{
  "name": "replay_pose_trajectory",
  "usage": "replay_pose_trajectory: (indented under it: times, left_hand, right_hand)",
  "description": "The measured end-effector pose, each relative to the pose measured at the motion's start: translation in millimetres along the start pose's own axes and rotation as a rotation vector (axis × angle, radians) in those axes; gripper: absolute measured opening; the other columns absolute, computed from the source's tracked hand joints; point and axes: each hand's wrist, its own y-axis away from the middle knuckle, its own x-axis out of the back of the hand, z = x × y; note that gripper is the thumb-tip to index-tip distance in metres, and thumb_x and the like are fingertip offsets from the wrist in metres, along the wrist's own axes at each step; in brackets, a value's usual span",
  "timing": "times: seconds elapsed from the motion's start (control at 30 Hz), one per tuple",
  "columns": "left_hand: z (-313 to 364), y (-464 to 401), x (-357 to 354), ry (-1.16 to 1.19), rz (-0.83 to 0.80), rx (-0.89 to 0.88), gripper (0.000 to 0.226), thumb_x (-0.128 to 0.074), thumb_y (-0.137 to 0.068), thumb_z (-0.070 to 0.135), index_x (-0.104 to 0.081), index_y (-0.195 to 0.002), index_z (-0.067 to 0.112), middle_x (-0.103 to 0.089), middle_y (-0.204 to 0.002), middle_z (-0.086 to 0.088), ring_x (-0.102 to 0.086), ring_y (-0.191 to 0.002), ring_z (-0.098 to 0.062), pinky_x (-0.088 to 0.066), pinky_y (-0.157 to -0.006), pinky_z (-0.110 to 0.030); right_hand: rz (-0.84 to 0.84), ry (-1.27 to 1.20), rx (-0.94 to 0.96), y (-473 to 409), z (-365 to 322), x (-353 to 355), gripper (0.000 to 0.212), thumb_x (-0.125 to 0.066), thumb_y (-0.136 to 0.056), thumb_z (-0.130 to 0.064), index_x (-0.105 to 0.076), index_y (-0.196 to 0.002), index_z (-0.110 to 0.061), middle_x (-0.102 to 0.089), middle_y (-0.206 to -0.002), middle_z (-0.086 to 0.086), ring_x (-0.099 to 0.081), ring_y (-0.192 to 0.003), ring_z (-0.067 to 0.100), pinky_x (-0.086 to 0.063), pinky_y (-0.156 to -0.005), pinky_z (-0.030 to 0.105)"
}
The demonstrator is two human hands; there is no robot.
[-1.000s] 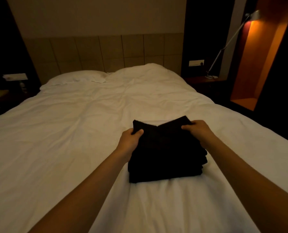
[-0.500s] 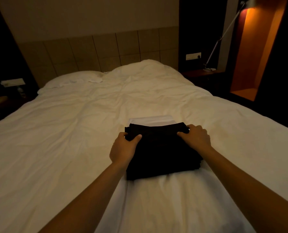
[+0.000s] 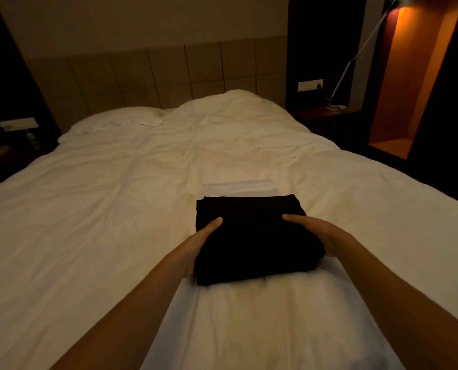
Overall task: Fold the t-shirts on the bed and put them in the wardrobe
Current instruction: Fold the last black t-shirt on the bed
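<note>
A folded stack of black t-shirts (image 3: 252, 241) lies on the white bed (image 3: 102, 209), a little right of centre. Under it sits a folded white t-shirt (image 3: 238, 187), whose far edge shows beyond the black stack. My left hand (image 3: 200, 243) grips the stack's left side, thumb on top and fingers hidden beneath. On the right side, my right hand (image 3: 314, 233) grips the stack the same way, its fingers tucked out of sight under the edge.
Pillows (image 3: 115, 121) lie against the padded headboard (image 3: 155, 76). A bedside table (image 3: 326, 114) with a slim lamp (image 3: 356, 54) stands at the right, next to a lit wooden niche (image 3: 404, 89). A dark bedside table (image 3: 6, 150) is at the left.
Both hands have slid back from the stack's far corners to its left and right sides. The far edge of the black stack has settled flat, and the white t-shirt now shows behind it.
</note>
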Motion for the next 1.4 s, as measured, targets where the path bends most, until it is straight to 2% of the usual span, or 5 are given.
replay_pose_trajectory:
  times: [0.47, 0.63, 0.9, 1.2, 1.4]
  left_hand:
    - [16.6, 7.2, -1.4, -0.109, -0.023, 0.156, 0.054, -0.064, -0.083, 0.060, -0.064, -0.103, 0.010, -0.076, -0.080, -0.012, -0.069, -0.086, -0.025, -0.054, -0.070, -0.034]
    - [19.6, 3.0, -2.5, -0.176, -0.015, 0.157, 0.053, -0.063, -0.083, 0.060, -0.063, -0.099, 0.010, -0.075, -0.072, -0.009, -0.067, -0.086, -0.024, -0.055, -0.078, -0.033]
    - [14.3, 0.5, -1.1, -0.067, -0.026, 0.171, 0.048, -0.068, -0.083, 0.053, -0.066, -0.098, 0.007, -0.075, -0.078, -0.014, -0.074, -0.065, -0.025, -0.056, -0.069, -0.034]
    - [25.0, -1.9, -2.8, -0.202, 0.004, 0.206, 0.069, -0.073, -0.070, 0.066, -0.064, -0.110, 0.011, -0.074, -0.100, -0.014, -0.067, -0.102, -0.029, -0.051, -0.098, -0.042]
    - [22.9, -2.3, -6.0, -0.211, -0.008, 0.181, 0.063, -0.072, -0.072, 0.066, -0.064, -0.106, 0.013, -0.076, -0.090, -0.010, -0.069, -0.092, -0.027, -0.056, -0.079, -0.037]
  right_hand:
    - [-0.052, -0.022, -0.068, 3.6, -4.0, 4.4, 0.059, -0.075, -0.077, -0.050, -0.062, -0.113, -0.005, -0.069, -0.107, 0.018, -0.065, -0.098, 0.033, -0.052, -0.072, 0.036]
    - [-0.036, -0.040, -0.051, -4.7, 3.3, 6.8, 0.071, -0.081, -0.067, -0.053, -0.063, -0.119, -0.007, -0.069, -0.113, 0.018, -0.065, -0.105, 0.033, -0.054, -0.089, 0.041]
    - [-0.063, -0.092, -0.023, -1.4, 7.8, 3.0, 0.053, -0.072, -0.082, -0.047, -0.061, -0.116, -0.007, -0.067, -0.112, 0.017, -0.064, -0.099, 0.031, -0.052, -0.071, 0.037]
    - [-0.075, -0.213, -0.011, -7.1, 17.3, 11.5, 0.054, -0.077, -0.076, -0.041, -0.068, -0.116, -0.006, -0.074, -0.101, 0.017, -0.072, -0.089, 0.030, -0.057, -0.068, 0.035]
    - [0.001, -0.210, 0.000, -1.4, 19.1, 8.9, 0.068, -0.078, -0.065, -0.045, -0.065, -0.119, -0.006, -0.071, -0.107, 0.019, -0.067, -0.099, 0.034, -0.054, -0.075, 0.039]
